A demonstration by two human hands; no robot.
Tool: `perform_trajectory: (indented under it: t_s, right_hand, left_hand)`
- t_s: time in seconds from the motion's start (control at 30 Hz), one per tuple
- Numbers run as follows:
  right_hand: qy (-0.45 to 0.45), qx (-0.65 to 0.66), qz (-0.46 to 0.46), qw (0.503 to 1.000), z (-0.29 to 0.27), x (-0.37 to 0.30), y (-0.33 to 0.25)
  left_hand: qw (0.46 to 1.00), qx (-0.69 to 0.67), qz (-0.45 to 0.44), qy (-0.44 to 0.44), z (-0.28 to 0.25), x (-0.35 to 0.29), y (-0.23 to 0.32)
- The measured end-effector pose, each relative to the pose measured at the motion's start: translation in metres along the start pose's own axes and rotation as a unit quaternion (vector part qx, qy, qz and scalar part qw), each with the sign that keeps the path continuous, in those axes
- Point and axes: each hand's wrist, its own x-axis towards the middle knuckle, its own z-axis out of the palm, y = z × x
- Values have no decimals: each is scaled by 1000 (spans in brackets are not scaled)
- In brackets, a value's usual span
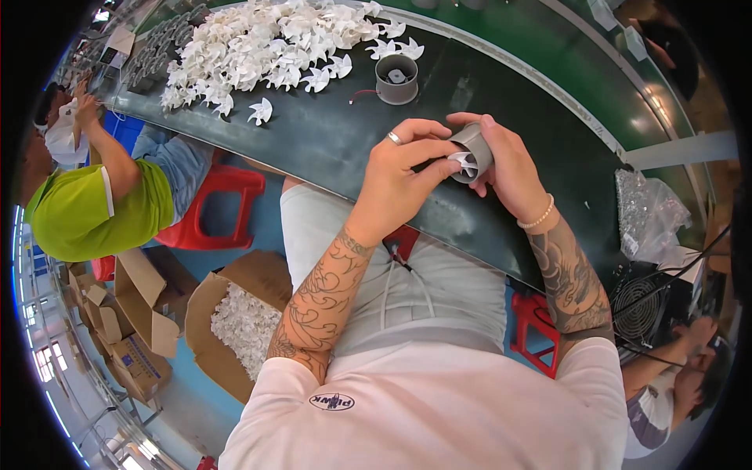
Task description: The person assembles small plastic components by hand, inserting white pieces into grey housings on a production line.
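Note:
My right hand (513, 168) holds a small grey round fan housing (475, 146) above the dark worktable (329, 141). My left hand (403, 168) pinches a white fan impeller (465, 163) at the housing's open mouth. A second grey housing (396, 78) with a red wire stands on the table beyond my hands. A big heap of white impellers (266, 43) lies at the far left of the table, with a single impeller (260, 112) near its edge.
A person in a green shirt (86, 207) sits to my left on a red stool (215, 207). An open cardboard box (235, 321) of white parts stands on the floor. A clear plastic bag (646, 211) and a black fan (638, 309) lie at the right.

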Motion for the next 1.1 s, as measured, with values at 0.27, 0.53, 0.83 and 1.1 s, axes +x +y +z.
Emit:
perform_trajectory:
  t_s: [0.27, 0.53, 0.83, 1.1]
  right_hand:
    - [18, -30, -3, 999, 5, -3, -2]
    - [48, -125, -25, 991, 9, -4, 1]
    - [-12, -102, -8, 995, 7, -3, -1]
    - [20, -140, -61, 988, -7, -5, -2]
  left_hand:
    - [995, -65, -74, 2, 1, -1, -1]
    - [987, -104, -120, -32, -7, 8, -2]
    - [963, -224, -149, -34, -8, 1, -3]
    - [996, 56, -27, -66, -1, -5, 2]
